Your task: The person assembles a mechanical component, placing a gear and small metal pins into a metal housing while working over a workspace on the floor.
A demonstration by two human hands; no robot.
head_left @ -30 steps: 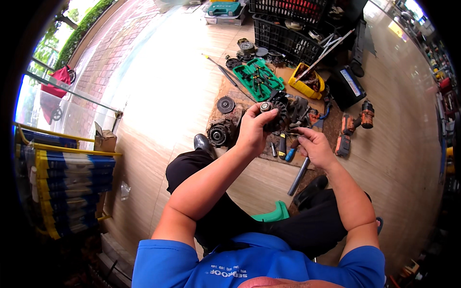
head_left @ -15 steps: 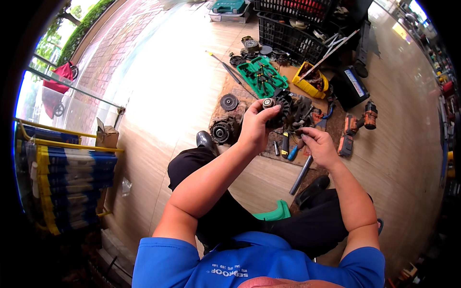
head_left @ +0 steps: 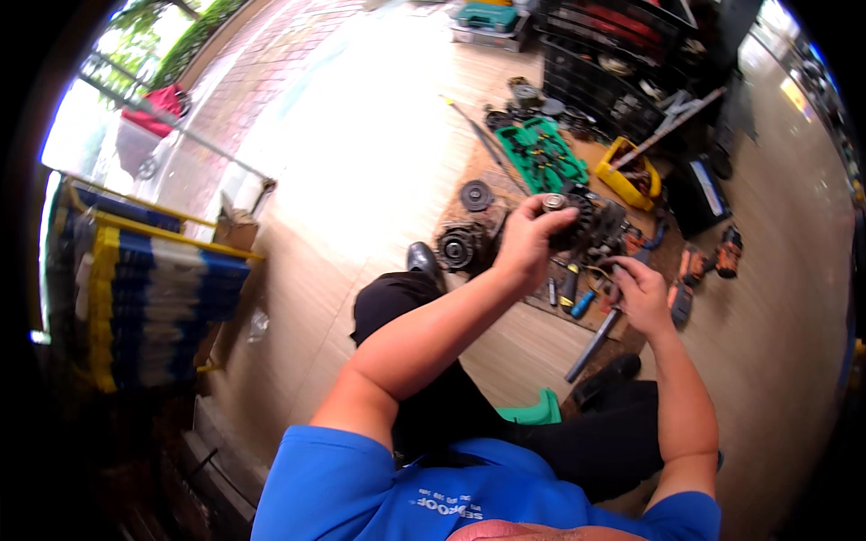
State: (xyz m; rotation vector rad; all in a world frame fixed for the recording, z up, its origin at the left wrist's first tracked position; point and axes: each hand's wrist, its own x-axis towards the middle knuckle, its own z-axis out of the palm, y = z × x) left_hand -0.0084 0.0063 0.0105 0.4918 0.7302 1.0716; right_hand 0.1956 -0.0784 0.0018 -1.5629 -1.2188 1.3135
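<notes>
My left hand [head_left: 526, 242] grips a dark, finned rotor [head_left: 577, 225] by its end, where a shiny round bearing [head_left: 554, 203] shows between thumb and fingers. Lower and to the right, my right hand [head_left: 642, 293] is closed in a pinch; whatever it holds is blurred and cannot be made out. Just under that hand lies a grey metal tube [head_left: 593, 346] on the floor mat. A blue-handled screwdriver [head_left: 584, 303] and a black-and-yellow-handled tool [head_left: 568, 287] lie between my hands. Left of the rotor sit a round metal housing [head_left: 458, 250] and a dark grooved disc [head_left: 475, 195].
Beyond the rotor lie an open green tool case [head_left: 541, 155] and a yellow box [head_left: 627, 174]. An orange cordless drill [head_left: 727, 252] lies at the right. Black crates [head_left: 595, 86] stand at the back, a yellow rack [head_left: 104, 307] at the left. A green stool [head_left: 539, 408] shows beneath me.
The whole view has swung, so the scene sits farther right. My left hand keeps its hold on the rotor, and my right hand stays pinched above the tube.
</notes>
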